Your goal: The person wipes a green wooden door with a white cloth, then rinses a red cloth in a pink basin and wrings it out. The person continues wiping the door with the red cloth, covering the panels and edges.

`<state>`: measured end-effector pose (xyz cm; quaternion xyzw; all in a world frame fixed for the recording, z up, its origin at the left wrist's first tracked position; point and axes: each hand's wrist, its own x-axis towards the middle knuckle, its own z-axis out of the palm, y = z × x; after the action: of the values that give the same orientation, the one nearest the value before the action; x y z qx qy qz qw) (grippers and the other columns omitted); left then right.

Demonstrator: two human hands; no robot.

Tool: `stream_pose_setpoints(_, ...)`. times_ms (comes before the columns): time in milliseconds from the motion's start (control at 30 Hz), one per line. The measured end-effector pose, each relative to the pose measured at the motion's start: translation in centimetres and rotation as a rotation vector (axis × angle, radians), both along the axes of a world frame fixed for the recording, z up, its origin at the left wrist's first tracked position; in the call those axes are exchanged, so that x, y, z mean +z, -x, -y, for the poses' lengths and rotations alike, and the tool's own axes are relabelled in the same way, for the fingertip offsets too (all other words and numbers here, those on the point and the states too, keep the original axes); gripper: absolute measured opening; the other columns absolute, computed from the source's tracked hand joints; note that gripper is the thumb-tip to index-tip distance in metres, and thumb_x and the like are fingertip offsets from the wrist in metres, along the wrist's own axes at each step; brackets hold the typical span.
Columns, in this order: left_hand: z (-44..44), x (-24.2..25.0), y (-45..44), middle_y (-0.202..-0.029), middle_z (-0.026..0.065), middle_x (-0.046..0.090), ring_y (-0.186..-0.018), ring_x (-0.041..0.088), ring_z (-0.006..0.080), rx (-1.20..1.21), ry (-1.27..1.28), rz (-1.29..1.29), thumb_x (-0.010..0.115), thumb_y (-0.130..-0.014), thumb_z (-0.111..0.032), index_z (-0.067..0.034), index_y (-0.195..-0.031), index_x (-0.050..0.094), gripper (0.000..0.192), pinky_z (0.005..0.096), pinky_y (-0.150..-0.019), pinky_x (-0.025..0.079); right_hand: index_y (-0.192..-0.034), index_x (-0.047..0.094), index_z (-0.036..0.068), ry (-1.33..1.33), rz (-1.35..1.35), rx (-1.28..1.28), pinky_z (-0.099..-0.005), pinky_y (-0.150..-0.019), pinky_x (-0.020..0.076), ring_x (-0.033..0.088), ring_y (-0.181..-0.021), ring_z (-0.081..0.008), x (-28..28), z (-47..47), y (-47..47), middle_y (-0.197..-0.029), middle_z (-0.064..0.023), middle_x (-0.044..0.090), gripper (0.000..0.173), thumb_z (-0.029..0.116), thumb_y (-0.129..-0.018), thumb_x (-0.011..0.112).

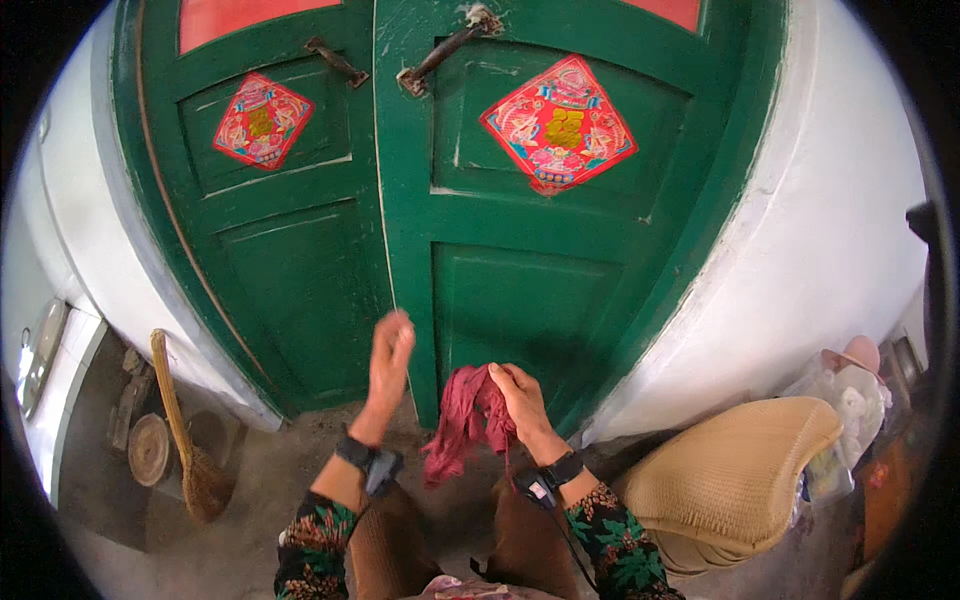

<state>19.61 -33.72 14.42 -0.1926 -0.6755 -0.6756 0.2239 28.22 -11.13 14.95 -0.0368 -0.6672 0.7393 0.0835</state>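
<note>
My right hand grips a crumpled dark-red cloth, whose loose folds hang down to the left. My left hand is raised in front of the seam between two green door leaves, its fingers curled and blurred; nothing shows in it. Whether it touches the door cannot be seen. The right door leaf and the left door leaf are of green-painted panelled wood. Each carries a metal pull handle: the right handle and the left handle.
Red diamond paper decorations are stuck on both leaves. A straw broom leans at the left wall near a round wooden piece. To the right stand a woven tan mat or chair back and plastic bags.
</note>
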Motion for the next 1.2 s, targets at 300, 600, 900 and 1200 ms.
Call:
stream_pose_setpoints(300, -0.5, -4.1, -9.9, -0.137, 0.0163, 0.063, -0.124, 0.062, 0.0233, -0.184, 0.321, 0.400, 0.071, -0.100, -0.035, -0.011, -0.155, 0.040, 0.067, 0.0371, -0.106, 0.048, -0.110, 0.075, -0.001, -0.329, -0.244, 0.151, -0.0259, -0.081, 0.0496, 0.063, -0.088, -0.0103, -0.3, 2.3, -1.6, -0.096, -0.0030, 0.071, 0.025, 0.021, -0.103, 0.065)
stream_pose_setpoints(600, 1.5, -2.6, -9.0, -0.119, 0.0116, 0.071, -0.109, 0.067, 0.0188, -0.227, 0.361, 0.300, 0.072, -0.100, -0.032, -0.006, -0.134, 0.061, 0.044, 0.0336, -0.096, 0.053, -0.100, 0.079, 0.001, -0.574, -0.433, -0.065, -0.0352, -0.089, 0.0515, 0.066, -0.096, -0.0246, 0.6, 0.4, -2.2, -0.101, -0.0104, 0.073, 0.016, 0.016, -0.094, 0.075)
stream_pose_setpoints(900, 3.0, -2.6, -7.6, -0.090, -0.0066, 0.059, -0.086, 0.050, 0.0047, -0.312, 0.177, 0.482, 0.062, -0.107, -0.029, -0.006, -0.102, 0.067, 0.024, 0.0243, -0.077, 0.044, -0.099, 0.077, -0.001, -0.743, -0.347, -0.055, -0.0328, -0.080, 0.0507, 0.067, -0.088, -0.0198, 2.7, -0.2, -2.8, -0.092, -0.0093, 0.074, 0.018, 0.017, -0.098, 0.071)
stream_pose_setpoints(1200, 2.3, -0.3, -6.5, -0.088, -0.0096, 0.049, -0.082, 0.043, 0.0047, -0.178, -0.213, 0.478, 0.059, -0.108, -0.028, -0.012, -0.094, 0.060, 0.022, 0.0237, -0.076, 0.038, -0.101, 0.074, -0.004, -0.182, -0.209, 0.223, -0.0292, -0.070, 0.0464, 0.057, -0.078, -0.0098, 1.4, -1.7, -2.0, -0.087, 0.0000, 0.065, 0.026, 0.022, -0.100, 0.072)
